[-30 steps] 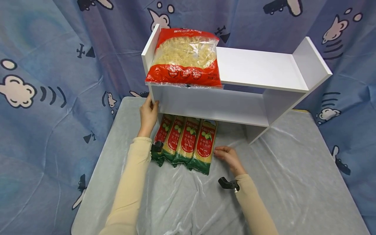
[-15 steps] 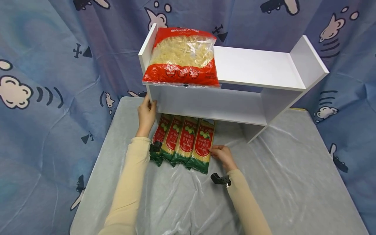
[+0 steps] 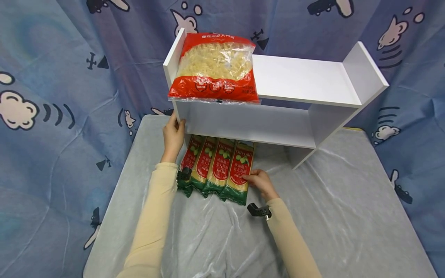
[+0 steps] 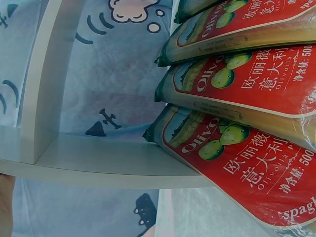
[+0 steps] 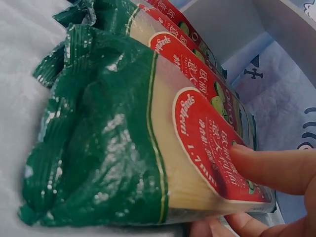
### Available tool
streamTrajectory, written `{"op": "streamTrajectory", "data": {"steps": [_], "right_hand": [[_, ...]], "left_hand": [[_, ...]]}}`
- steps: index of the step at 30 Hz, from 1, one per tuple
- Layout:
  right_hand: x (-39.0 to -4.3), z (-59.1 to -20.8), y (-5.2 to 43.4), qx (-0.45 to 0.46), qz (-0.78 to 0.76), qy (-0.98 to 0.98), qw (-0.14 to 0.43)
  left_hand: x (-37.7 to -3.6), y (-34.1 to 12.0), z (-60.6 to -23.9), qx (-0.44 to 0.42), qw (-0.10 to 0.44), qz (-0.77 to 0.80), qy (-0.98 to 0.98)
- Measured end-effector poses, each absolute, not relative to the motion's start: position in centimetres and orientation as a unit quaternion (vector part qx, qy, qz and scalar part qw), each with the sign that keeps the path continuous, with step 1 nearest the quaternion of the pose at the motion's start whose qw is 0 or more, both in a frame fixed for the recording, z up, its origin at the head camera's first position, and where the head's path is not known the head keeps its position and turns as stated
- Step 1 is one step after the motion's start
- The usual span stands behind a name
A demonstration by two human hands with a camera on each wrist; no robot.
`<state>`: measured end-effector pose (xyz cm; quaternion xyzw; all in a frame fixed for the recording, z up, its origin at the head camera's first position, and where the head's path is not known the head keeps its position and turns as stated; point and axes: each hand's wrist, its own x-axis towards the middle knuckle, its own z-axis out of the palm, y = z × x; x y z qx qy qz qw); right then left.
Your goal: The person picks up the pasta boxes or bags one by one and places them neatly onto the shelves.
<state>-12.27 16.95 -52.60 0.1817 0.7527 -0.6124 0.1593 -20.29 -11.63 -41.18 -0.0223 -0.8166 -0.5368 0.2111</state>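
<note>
Grey-draped table (image 3: 323, 216) | right hand (image 3: 259, 181) moved in, now gripping rightmost spaghetti pack (image 3: 239, 172) | left hand (image 3: 172, 136) still clasping white shelf (image 3: 306, 79) edge

head: high, looking down | wrists: close, low | shared: spaghetti packets (image 3: 222, 170)

Readable markings, as I find them:

- Spaghetti packets (image 3: 219, 168), four in a row under the shelf (image 3: 306, 81) between my hands: red label reads "Olivoila" above green olives, then Chinese characters 欧丽薇 and 意大利; "500" by 净含量; "Spaghetti" partly cut off. On the rightmost packet (image 5: 148, 148), under my right hand (image 3: 259, 181), "Spaghetti" and "1.7 mm".
- Pasta bag (image 3: 214, 67), far left on the shelf top: "10 min" in a round badge; white Chinese line along the top too small to read.
</note>
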Motion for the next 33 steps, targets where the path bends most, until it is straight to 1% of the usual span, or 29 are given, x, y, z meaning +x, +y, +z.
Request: {"op": "streamTrajectory", "data": {"steps": [13,23,28,33], "right_hand": [[-13.0,-52.8,16.7,0.210,-0.644,0.716,0.167],[-12.6,-53.0,15.4,0.185,-0.617,0.748,0.159],[-12.5,-52.9,15.0,0.187,-0.619,0.747,0.152],[-12.4,-53.3,15.0,0.183,-0.659,0.712,0.160]], "left_hand": [[-20.3,-11.8,-41.4,-0.021,0.208,-0.535,-0.819],[-20.3,-11.7,-41.5,-0.025,0.210,-0.532,-0.820],[-20.3,-11.7,-41.5,-0.025,0.213,-0.530,-0.820],[-20.3,-11.7,-41.5,-0.024,0.209,-0.530,-0.821]]}}
